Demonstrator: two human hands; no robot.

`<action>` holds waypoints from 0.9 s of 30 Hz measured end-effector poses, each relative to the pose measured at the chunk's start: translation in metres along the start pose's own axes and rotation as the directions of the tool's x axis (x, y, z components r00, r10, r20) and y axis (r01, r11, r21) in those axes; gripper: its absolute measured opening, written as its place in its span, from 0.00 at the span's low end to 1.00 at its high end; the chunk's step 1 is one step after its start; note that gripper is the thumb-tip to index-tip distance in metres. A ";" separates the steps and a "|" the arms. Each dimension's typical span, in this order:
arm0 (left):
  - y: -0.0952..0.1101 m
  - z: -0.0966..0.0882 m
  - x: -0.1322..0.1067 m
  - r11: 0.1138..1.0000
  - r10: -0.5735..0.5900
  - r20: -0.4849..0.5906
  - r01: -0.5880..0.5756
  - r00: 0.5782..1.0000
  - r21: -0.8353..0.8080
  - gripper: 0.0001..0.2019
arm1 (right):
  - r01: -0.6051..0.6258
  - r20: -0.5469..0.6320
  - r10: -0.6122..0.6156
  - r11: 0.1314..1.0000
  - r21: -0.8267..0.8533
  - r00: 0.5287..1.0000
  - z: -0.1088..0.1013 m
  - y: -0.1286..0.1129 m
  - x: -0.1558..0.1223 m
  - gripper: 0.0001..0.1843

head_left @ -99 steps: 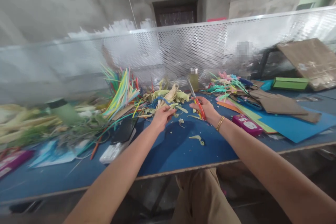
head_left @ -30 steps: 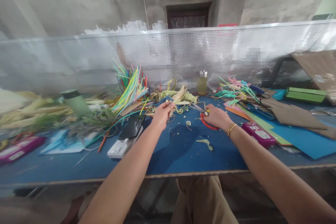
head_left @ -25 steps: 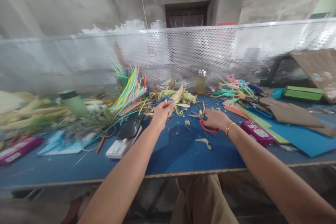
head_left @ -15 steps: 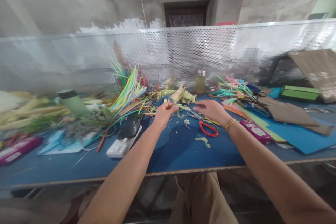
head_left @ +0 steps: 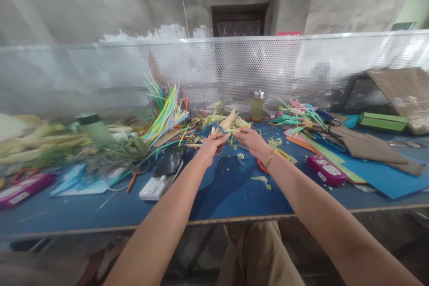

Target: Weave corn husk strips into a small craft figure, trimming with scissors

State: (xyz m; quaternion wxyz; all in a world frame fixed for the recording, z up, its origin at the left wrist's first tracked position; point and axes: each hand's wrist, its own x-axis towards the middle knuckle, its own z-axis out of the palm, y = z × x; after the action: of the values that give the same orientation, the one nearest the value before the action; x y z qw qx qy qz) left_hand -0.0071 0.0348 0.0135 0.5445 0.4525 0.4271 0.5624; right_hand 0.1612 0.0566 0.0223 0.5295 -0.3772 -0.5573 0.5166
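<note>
My left hand [head_left: 208,146] and my right hand [head_left: 252,140] meet over the blue table [head_left: 217,192], both pinching a pale yellow husk strip [head_left: 230,132] at the front of a pile of dried husks [head_left: 221,122]. The red-handled scissors [head_left: 260,165] lie on the table under my right wrist, mostly hidden by it. Small husk scraps [head_left: 262,181] lie near them.
A bundle of coloured strips [head_left: 166,114] fans up left of the husks. A black phone [head_left: 169,161] and white case [head_left: 152,187] lie left of my arm. A green bottle [head_left: 95,129], a glass jar [head_left: 257,106], a pink box [head_left: 326,170], coloured paper sheets [head_left: 378,174] and a perforated metal screen [head_left: 214,71] surround the spot.
My right hand laid the red scissors on the table, let go, and moved left to join my left hand on the husk strip.
</note>
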 end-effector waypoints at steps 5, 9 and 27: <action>-0.008 0.010 -0.001 0.990 -0.089 0.121 0.101 0.989 -0.099 0.17 | 0.001 -0.007 -0.001 0.993 0.119 1.000 0.001 0.008 -0.004 0.23; -0.009 0.014 -0.002 0.974 -0.071 0.052 0.081 0.996 -0.210 0.15 | 0.016 0.001 -0.016 0.994 0.111 1.000 0.007 0.010 -0.006 0.23; -0.009 0.017 -0.005 0.977 0.022 0.079 -0.005 0.997 -0.213 0.12 | -0.026 0.071 0.009 0.969 0.245 0.997 0.011 0.015 -0.002 0.21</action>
State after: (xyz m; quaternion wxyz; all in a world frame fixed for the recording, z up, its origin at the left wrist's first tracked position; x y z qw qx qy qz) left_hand 0.0111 0.0301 0.0087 0.6027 0.4170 0.3389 0.5899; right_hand 0.1491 0.0559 0.0081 0.5479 -0.2952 -0.5037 0.5991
